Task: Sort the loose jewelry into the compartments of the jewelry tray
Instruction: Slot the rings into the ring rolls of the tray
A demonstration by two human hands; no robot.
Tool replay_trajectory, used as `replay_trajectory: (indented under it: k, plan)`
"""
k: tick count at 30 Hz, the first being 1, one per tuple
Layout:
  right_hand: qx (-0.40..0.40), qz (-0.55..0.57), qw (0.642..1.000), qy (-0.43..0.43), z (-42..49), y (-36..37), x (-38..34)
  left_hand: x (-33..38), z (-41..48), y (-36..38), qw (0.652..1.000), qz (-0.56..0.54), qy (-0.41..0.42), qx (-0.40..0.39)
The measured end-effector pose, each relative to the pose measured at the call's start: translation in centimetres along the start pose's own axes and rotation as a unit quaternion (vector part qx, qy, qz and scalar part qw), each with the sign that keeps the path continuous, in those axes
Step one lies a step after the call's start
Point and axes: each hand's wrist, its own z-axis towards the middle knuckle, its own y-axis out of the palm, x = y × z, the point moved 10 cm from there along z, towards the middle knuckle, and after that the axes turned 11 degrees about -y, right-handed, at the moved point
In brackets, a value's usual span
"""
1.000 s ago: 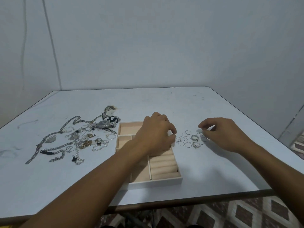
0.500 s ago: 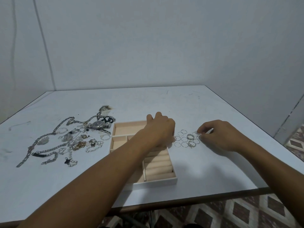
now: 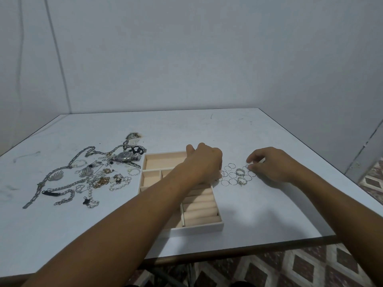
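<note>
A beige jewelry tray point(image 3: 199, 228) with open compartments and ring rolls sits mid-table. My left hand point(image 3: 204, 162) hovers over its right side, fingers curled downward; the fingertips and anything in them are hidden. Right of the tray lie several thin wire rings point(image 3: 230, 174) and two thicker silver rings point(image 3: 240, 171). My right hand point(image 3: 271, 164) rests on the table at the right edge of that group, thumb and forefinger pinching a thin ring point(image 3: 248, 166). A tangle of chains, bracelets and pendants point(image 3: 93, 175) with a silver watch point(image 3: 126, 156) lies to the left of the tray.
The white table point(image 3: 259, 214) ends in a front edge close to me and a right edge past my right hand. Patterned floor tiles point(image 3: 290, 266) show below. Grey walls stand behind the table.
My left hand has drawn back from the rings to over the tray's right side and curled its fingers down. The right hand stays at the right edge of the rings.
</note>
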Motion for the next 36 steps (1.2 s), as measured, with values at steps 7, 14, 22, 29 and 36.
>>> replay_trajectory:
  k: [7, 14, 22, 29, 36]
  plan:
    - [0.007, 0.016, 1.0, 0.002, 0.2, 0.0, 0.0, 0.1, -0.6, -0.7, 0.999, -0.045, 0.015, 0.021]
    - [-0.001, 0.034, 0.999, 0.019, 0.3, 0.4, 0.3, 0.1, -0.9, -1.0, 0.995, -0.094, 0.023, 0.022]
    - [0.036, 0.039, 0.999, 0.009, 0.0, 0.0, 0.1, 0.1, -1.5, -2.3, 0.992, -0.124, 0.028, 0.029]
    - [0.057, 0.075, 0.996, 0.005, -0.6, -0.8, -0.4, -0.3, -1.9, -3.0, 0.991, -0.124, 0.021, 0.038]
    - [0.058, 0.135, 0.989, -0.019, -1.1, -1.2, -1.6, -1.3, -2.3, -3.4, 0.989, -0.142, 0.003, 0.03]
